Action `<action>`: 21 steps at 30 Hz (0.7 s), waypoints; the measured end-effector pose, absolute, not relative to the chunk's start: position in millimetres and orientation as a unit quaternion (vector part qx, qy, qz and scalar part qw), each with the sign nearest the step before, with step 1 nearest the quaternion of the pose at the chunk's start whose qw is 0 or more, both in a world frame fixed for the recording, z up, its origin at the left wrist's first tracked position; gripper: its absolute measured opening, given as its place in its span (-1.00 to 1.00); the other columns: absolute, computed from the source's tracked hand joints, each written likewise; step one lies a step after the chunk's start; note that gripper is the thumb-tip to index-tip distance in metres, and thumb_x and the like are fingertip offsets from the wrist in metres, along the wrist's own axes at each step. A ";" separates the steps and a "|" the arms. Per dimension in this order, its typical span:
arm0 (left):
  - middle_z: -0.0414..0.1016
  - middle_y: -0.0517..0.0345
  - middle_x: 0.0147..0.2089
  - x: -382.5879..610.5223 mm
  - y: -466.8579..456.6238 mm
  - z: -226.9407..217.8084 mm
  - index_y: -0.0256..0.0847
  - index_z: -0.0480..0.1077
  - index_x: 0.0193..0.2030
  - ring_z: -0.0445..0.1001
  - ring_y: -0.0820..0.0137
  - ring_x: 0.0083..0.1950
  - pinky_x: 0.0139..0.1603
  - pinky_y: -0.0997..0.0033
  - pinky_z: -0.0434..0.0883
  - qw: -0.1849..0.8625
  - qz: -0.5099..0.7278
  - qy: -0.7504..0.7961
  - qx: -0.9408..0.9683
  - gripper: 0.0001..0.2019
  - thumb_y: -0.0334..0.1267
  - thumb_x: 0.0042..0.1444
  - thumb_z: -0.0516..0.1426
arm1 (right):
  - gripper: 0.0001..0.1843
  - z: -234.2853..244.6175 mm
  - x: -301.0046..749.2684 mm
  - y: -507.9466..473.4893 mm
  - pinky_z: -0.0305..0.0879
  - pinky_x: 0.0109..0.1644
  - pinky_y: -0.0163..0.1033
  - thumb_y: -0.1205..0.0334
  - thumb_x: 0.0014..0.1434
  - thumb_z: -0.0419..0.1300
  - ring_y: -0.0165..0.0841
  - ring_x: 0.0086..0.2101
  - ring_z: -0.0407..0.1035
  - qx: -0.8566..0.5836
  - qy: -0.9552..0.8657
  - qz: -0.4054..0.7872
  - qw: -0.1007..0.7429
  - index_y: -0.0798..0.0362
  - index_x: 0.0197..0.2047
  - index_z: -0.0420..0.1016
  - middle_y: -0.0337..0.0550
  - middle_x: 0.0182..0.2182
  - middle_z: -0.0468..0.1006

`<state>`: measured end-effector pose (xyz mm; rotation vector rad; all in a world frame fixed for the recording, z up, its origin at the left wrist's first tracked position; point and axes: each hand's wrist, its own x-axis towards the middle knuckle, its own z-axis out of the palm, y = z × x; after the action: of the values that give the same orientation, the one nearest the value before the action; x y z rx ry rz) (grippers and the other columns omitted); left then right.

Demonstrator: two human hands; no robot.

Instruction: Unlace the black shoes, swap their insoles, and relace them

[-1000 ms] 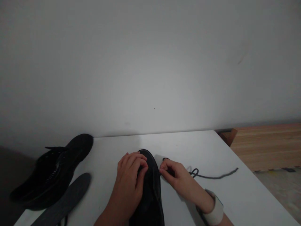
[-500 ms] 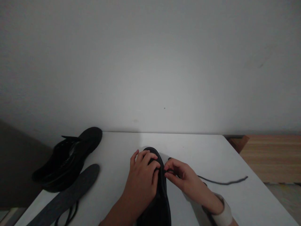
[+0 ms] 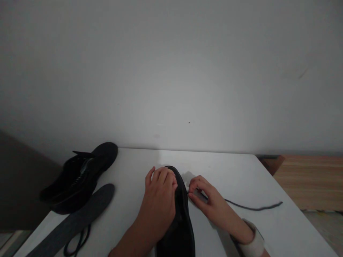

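Observation:
A black shoe stands on the white table in front of me, its near end cut off by the bottom of the view. My left hand is closed over its left side, fingers curled in at the upper part and hiding much of it. Just off the shoe's right side, my right hand pinches a black shoelace between thumb and fingertips. The lace passes behind that hand and trails rightward over the tabletop. Its short stretch at the shoe's edge is hard to make out.
A second black shoe lies at the left edge of the table. Below it rests a dark grey insole, with a looped black lace beside it. A grey wall rises behind; wooden furniture stands at the right.
My left hand's fingers have drawn closer together and curled further over the shoe. My right hand stays at the shoe's right side, its fingers shifted slightly with the lace.

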<state>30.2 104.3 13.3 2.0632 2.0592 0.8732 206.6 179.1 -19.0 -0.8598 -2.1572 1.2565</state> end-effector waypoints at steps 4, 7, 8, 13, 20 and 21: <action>0.47 0.08 -0.11 15.8 96.0 28.5 -0.16 0.32 -0.23 0.40 0.24 0.02 0.22 -0.03 0.21 0.074 0.390 0.658 0.640 -0.83 -0.39 0.32 -0.06 | -0.94 -14.4 206.1 176.2 0.26 0.05 -0.13 0.25 0.32 0.11 -0.27 -0.10 0.36 -0.309 -0.786 0.446 0.296 0.00 -0.19 0.41 -0.11 -0.18 0.46; 0.46 0.11 -0.09 6.6 87.4 42.6 -0.12 0.34 -0.23 0.39 0.28 0.05 0.10 0.19 0.29 0.117 0.470 0.640 0.597 -0.86 -0.30 0.34 -0.01 | -0.84 -0.5 200.1 168.7 0.23 0.15 -0.09 0.17 0.36 0.10 -0.23 0.01 0.37 -0.305 -0.757 0.462 0.347 -0.05 -0.07 0.48 -0.08 -0.06 0.52; 0.45 0.12 -0.08 5.0 85.2 46.0 -0.11 0.35 -0.23 0.39 0.30 0.06 0.09 0.24 0.30 0.132 0.495 0.631 0.583 -0.86 -0.29 0.34 0.01 | -0.81 5.0 196.5 165.6 0.22 0.18 -0.08 0.14 0.36 0.12 -0.23 0.05 0.36 -0.301 -0.748 0.476 0.352 -0.07 -0.02 0.49 -0.08 -0.02 0.53; 0.43 0.16 -0.11 3.2 83.4 45.5 -0.11 0.39 -0.28 0.40 0.36 0.02 0.05 0.35 0.30 0.211 0.559 0.593 0.540 -0.85 -0.26 0.31 0.05 | -0.76 22.2 168.7 155.9 0.36 0.01 -0.16 0.11 0.21 0.31 -0.29 -0.14 0.49 -0.274 -0.674 0.590 0.349 -0.05 -0.06 0.54 -0.14 -0.19 0.62; 0.33 0.20 -0.24 -10.4 83.8 17.3 -0.14 0.24 -0.12 0.34 0.34 -0.22 -0.16 0.29 0.31 0.407 0.436 0.634 0.492 -0.68 -0.02 0.11 0.19 | -0.80 14.3 146.6 168.7 0.25 -0.36 -0.31 0.09 0.12 0.32 -0.43 -0.46 0.35 -0.325 -0.618 0.598 0.392 0.06 -0.32 0.55 -0.26 -0.50 0.50; 0.33 0.20 -0.24 -13.0 82.7 12.9 -0.14 0.23 -0.12 0.35 0.35 -0.22 -0.17 0.29 0.32 0.441 0.421 0.627 0.485 -0.65 -0.02 0.09 0.20 | -0.83 12.2 146.5 169.5 0.26 -0.34 -0.30 0.12 0.12 0.31 -0.41 -0.43 0.37 -0.327 -0.635 0.587 0.381 0.06 -0.32 0.57 -0.24 -0.47 0.52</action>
<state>-13.0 82.7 12.9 1.2054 1.5569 1.0442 146.5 169.5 12.2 -0.8352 -1.6203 1.4984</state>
